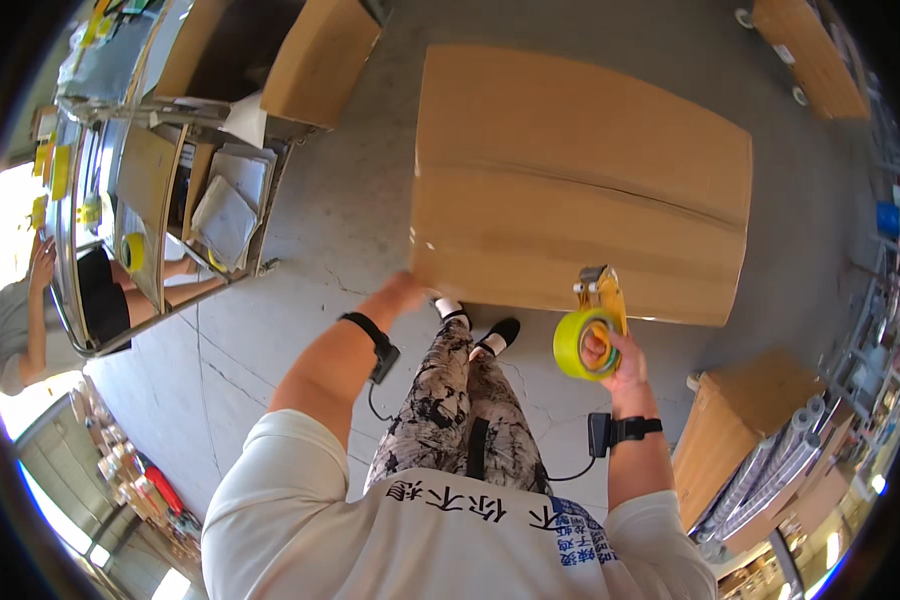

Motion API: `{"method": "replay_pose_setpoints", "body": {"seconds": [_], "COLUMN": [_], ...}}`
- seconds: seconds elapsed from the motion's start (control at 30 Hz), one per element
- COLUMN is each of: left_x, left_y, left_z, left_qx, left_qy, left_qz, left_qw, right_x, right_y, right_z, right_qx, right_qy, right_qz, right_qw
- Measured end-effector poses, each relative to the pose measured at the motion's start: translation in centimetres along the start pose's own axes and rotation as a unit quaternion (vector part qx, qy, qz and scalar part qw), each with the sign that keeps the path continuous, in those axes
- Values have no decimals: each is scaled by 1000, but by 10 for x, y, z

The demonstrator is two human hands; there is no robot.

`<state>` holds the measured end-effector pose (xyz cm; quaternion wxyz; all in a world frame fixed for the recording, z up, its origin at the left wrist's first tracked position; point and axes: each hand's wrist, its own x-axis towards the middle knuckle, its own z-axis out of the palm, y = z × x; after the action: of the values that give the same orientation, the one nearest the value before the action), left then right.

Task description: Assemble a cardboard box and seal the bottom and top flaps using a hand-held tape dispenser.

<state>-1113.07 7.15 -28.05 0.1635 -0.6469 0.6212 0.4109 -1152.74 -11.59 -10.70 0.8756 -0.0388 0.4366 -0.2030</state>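
A large brown cardboard box (580, 150) lies in front of me, a seam running across its top. My right hand (620, 360) is closed on a yellow tape dispenser (608, 292), which carries a roll of yellow-green tape (570, 345). The dispenser's metal head is at the box's near edge; whether it touches the cardboard I cannot tell. My left hand (407, 290) is by the box's near left corner. Motion blurs its fingers, so their shape and any contact are unclear.
At left stands a metal cart (195, 125) with open cartons and papers; a person (35, 320) is beside it. A carton (730, 425) with wrapped rolls (780, 460) stands at lower right. Another box on wheels (810, 55) is at far right. My feet are close to the large box.
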Motion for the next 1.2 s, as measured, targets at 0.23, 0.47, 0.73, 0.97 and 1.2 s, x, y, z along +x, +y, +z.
{"method": "replay_pose_setpoints", "body": {"seconds": [0.23, 0.47, 0.73, 0.97, 1.2], "left_x": [-30, -30, 27, 89, 210], "left_y": [196, 217, 193, 182, 42], "left_z": [-103, -227, -211, -252, -345], "left_qx": [-259, -628, -764, -231, -36], "left_qy": [-273, -95, -182, -42, 170], "left_qz": [95, -70, -62, 135, 27], "left_qw": [922, 769, 615, 963, 984], "right_x": [-32, -22, -7, -3, -116], "right_y": [-13, 15, 9, 16, 112], "right_z": [23, 43, 75, 62, -110], "right_qx": [-118, -603, -638, -658, -761], "right_qy": [28, 52, 118, 176, 279], "right_qz": [-112, -415, -495, -421, -246], "right_qw": [986, 679, 578, 599, 531]}}
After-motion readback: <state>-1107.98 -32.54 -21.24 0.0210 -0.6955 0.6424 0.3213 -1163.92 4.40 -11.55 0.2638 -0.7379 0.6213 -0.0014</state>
